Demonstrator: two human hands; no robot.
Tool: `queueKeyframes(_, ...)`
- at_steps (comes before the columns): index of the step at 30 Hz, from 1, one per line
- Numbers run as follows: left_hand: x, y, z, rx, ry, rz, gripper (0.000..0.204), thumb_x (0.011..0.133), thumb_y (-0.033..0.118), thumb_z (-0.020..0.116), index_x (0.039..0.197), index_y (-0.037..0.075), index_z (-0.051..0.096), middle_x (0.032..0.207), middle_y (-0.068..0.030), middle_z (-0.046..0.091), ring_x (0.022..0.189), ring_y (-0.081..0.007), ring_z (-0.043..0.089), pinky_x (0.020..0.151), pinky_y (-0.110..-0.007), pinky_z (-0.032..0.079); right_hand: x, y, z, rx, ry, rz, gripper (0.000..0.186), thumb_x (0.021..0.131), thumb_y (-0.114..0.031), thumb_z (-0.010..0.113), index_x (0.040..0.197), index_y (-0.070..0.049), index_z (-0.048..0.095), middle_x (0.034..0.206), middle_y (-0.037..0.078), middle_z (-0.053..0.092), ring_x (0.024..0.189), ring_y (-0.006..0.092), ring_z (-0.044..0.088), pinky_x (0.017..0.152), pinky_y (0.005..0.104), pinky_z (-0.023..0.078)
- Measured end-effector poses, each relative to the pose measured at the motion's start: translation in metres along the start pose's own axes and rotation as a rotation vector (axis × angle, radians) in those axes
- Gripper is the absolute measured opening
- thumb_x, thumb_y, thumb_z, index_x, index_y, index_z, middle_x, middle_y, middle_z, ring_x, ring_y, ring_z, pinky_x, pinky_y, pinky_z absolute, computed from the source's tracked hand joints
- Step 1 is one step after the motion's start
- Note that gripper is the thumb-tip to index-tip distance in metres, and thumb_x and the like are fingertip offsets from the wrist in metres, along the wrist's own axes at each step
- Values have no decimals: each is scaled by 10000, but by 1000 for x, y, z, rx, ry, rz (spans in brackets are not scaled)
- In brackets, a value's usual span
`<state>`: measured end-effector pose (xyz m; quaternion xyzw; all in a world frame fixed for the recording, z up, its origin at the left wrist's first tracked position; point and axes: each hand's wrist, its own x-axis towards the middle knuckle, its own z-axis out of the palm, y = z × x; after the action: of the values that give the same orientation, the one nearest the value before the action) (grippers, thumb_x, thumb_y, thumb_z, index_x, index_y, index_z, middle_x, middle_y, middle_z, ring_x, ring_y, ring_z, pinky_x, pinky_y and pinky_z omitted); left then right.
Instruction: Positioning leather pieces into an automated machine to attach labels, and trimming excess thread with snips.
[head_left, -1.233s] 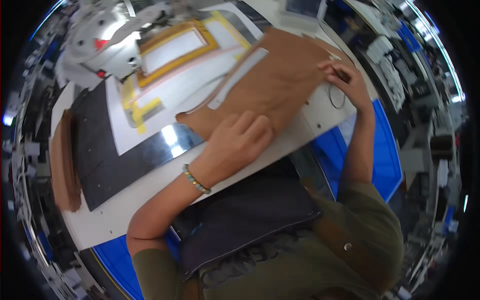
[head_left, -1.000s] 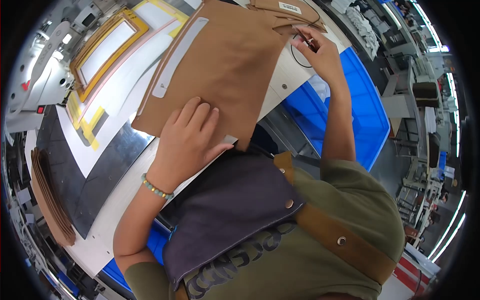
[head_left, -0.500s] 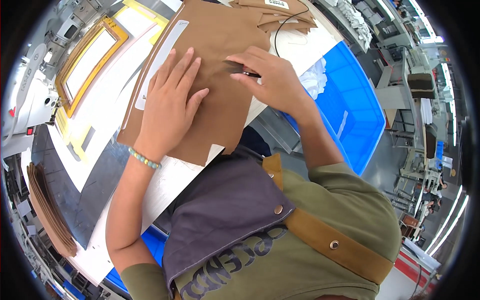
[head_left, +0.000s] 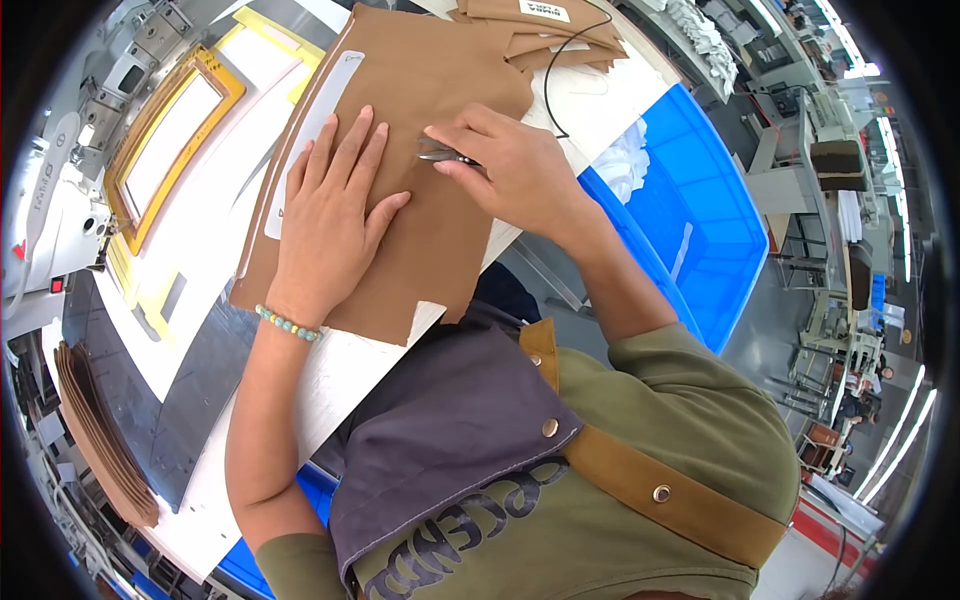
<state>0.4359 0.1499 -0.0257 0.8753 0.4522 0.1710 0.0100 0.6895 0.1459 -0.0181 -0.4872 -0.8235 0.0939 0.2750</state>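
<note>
A flat brown fabric bag or panel lies on the white table. Along its left side runs a long pale strip. My left hand rests flat on the brown fabric, fingers stretched out and partly over the strip. In my right hand is a small pair of thread snips, held with the blades pointing left, just over the fabric. Whether the blades touch the cloth I cannot tell. A small white piece shows at the fabric's near corner.
Folded brown pieces with white labels lie at the far edge beside a black cord. A blue bin with white material stands right of the table. On the left are a yellow frame, a sewing machine and a brown stack.
My right hand has moved left and slightly down with the snips, closer to my left hand. The fabric and my left hand sit slightly lower in the picture.
</note>
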Motion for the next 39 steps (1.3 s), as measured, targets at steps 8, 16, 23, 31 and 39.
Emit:
queueKeyframes(8,0,-1,1,13,18,0,698,1046,382,679,1658,121,468,1760,-42,384,1625,-351,320,1317,-503,278,3,5,-3,-12,56,48,335,989,-229,763,1306,-120,763,1121,56,722,924,284,733,789,395,596)
queueKeyframes(16,-1,-1,1,24,-12,4,686,1054,377,668,1654,110,468,1762,-51,381,1631,-352,310,1320,-508,268,10,15,-4,-98,192,56,348,979,-212,762,1315,-123,750,1076,61,706,903,300,720,776,407,587)
queueKeyframes(23,9,4,-8,-16,97,46,583,1087,373,625,1575,61,558,1694,-97,476,1593,-371,363,1305,-526,280,19,26,-9,-92,103,62,282,980,-195,733,1237,-84,769,1108,54,667,1007,286,713,811,423,586)
queueKeyframes(31,23,4,0,-75,-1,100,504,1128,267,533,1608,112,538,1724,-53,447,1613,-348,340,1322,-509,260,26,28,-11,-128,46,24,307,998,-197,727,1289,-119,781,1177,72,677,1038,291,717,850,430,590)
queueKeyframes(39,21,4,0,-53,-21,80,488,1120,240,533,1601,161,560,1728,-34,444,1608,-344,344,1319,-504,264,30,30,-12,-163,21,30,305,1001,-206,720,1284,-115,787,1180,60,673,1040,282,719,853,421,591)
